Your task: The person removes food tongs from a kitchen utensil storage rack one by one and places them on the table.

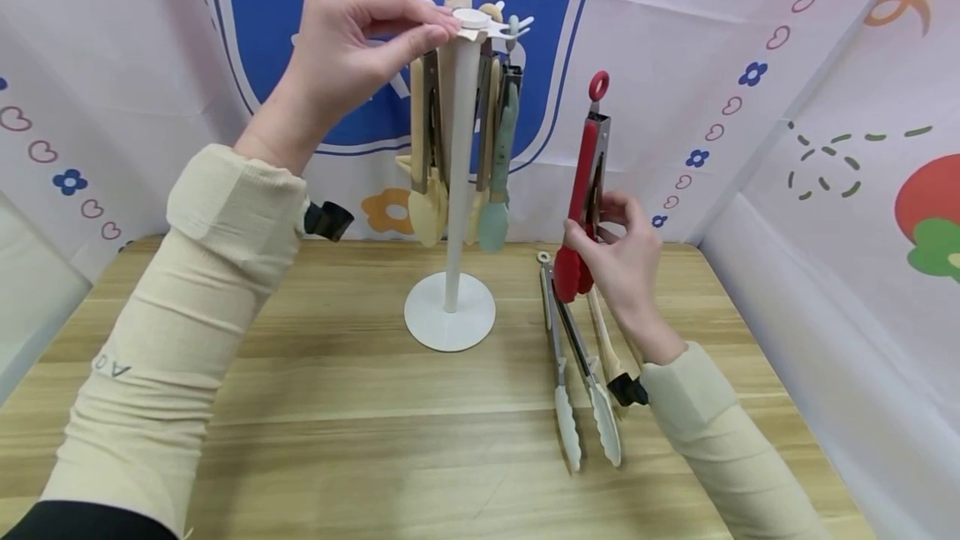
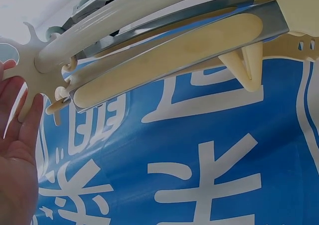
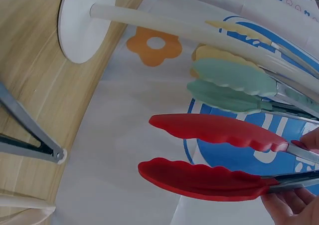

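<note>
Farthest left, the left hand [image 1: 352,44] is pinching the near edge of the white hook plate [image 1: 471,20] between thumb and fingers, with its forearm slanting up from the lower left. Below that plate, yellow tongs [image 1: 417,119] are hanging tips down just left of the white pole [image 1: 461,173], which is standing upright on its round base [image 1: 423,315]. Right of the pole, green tongs [image 1: 504,144] are hanging from the side facing the right hand. On the table [image 1: 337,407] farther right, white-tipped tongs [image 1: 577,342] are lying with their legs spread, tips toward the wearer (a beige utensil [image 1: 602,340] is lying beside them, partly hidden by the right wrist). Above these, the right hand [image 1: 622,252] is pinching the red tongs [image 1: 582,177] by their lower part, fingers on one side and thumb on the other. The red tongs are standing nearly vertical in the air, ring up and tips down, to the right of the hook plate, their ring sitting lower than its prongs; the right hand alone is touching them, the left being well apart.
</note>
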`<action>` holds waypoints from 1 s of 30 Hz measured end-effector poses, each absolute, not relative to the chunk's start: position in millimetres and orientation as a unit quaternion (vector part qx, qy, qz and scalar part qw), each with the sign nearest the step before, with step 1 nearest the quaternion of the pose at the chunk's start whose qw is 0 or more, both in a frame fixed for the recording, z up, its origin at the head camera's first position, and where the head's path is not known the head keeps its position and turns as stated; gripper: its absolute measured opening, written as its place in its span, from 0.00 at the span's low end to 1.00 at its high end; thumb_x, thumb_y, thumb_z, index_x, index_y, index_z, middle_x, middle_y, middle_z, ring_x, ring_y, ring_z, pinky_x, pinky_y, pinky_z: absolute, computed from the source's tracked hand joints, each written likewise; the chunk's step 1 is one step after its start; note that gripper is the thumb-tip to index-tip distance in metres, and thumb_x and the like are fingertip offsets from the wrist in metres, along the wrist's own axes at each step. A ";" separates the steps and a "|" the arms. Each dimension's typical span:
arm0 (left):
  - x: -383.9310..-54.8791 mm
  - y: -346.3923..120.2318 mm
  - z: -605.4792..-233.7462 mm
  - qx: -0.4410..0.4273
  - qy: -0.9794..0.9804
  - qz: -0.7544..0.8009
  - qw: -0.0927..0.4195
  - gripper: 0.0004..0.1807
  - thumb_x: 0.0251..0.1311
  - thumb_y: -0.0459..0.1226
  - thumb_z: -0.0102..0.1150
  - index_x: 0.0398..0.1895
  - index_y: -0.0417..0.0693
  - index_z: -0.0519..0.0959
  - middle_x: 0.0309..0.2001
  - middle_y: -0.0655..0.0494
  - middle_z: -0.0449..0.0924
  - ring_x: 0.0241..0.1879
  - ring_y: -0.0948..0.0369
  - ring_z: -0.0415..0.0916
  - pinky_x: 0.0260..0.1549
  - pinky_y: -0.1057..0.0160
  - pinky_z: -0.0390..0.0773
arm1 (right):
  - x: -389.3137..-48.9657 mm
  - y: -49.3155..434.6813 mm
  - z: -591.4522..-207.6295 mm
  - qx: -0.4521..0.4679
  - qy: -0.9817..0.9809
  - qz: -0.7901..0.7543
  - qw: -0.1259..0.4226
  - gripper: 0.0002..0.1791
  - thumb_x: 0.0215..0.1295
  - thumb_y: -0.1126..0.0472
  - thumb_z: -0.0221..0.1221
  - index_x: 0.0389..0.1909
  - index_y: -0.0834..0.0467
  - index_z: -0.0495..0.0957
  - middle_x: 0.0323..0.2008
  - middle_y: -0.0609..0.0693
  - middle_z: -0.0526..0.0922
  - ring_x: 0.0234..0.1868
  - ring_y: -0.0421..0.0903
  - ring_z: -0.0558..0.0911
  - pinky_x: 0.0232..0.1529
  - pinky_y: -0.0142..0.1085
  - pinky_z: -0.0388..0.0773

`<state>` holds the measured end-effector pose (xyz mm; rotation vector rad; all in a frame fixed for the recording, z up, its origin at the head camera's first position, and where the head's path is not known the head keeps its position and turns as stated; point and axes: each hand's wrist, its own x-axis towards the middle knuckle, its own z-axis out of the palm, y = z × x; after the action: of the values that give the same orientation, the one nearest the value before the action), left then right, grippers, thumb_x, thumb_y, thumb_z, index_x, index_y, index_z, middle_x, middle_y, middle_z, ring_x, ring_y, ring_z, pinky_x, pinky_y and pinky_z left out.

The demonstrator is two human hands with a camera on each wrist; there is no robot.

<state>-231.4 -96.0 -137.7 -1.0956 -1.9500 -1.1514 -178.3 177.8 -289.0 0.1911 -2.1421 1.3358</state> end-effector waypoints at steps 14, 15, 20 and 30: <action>-231.7 -97.2 -139.3 -0.426 -0.732 -0.429 0.313 0.07 0.55 0.28 0.58 0.36 0.33 0.82 0.37 0.45 0.83 0.43 0.65 0.79 0.45 0.69 0.76 | -178.8 199.3 -295.4 0.035 -0.830 0.453 0.324 0.20 0.50 0.61 0.64 0.45 0.64 0.73 0.39 0.54 0.80 0.38 0.44 0.79 0.39 0.36 0.81; -232.3 -97.6 -139.6 -0.433 -0.729 -0.425 0.317 0.07 0.55 0.28 0.58 0.36 0.33 0.82 0.37 0.45 0.83 0.42 0.65 0.79 0.44 0.69 0.76 | -178.9 200.8 -295.3 0.032 -0.831 0.451 0.325 0.20 0.50 0.61 0.64 0.45 0.64 0.73 0.38 0.54 0.80 0.37 0.44 0.79 0.38 0.35 0.81; -234.3 -98.3 -139.5 -0.451 -0.719 -0.416 0.327 0.08 0.55 0.28 0.58 0.36 0.31 0.81 0.37 0.44 0.82 0.42 0.64 0.79 0.44 0.68 0.77 | -179.7 208.7 -294.9 0.019 -0.833 0.444 0.330 0.20 0.50 0.61 0.64 0.44 0.63 0.73 0.37 0.54 0.80 0.36 0.43 0.79 0.37 0.29 0.80; -232.3 -95.9 -138.1 -0.411 -0.742 -0.435 0.304 0.08 0.55 0.29 0.58 0.37 0.35 0.82 0.39 0.46 0.82 0.43 0.64 0.79 0.46 0.69 0.76 | -180.6 228.2 -297.3 -0.030 -0.844 0.424 0.327 0.20 0.51 0.59 0.63 0.45 0.61 0.74 0.37 0.54 0.81 0.36 0.42 0.78 0.37 0.28 0.79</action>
<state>-232.3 -95.9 -138.1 -1.0877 -1.9646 -1.1511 -180.6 228.2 -297.3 -0.0776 -2.2105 1.1097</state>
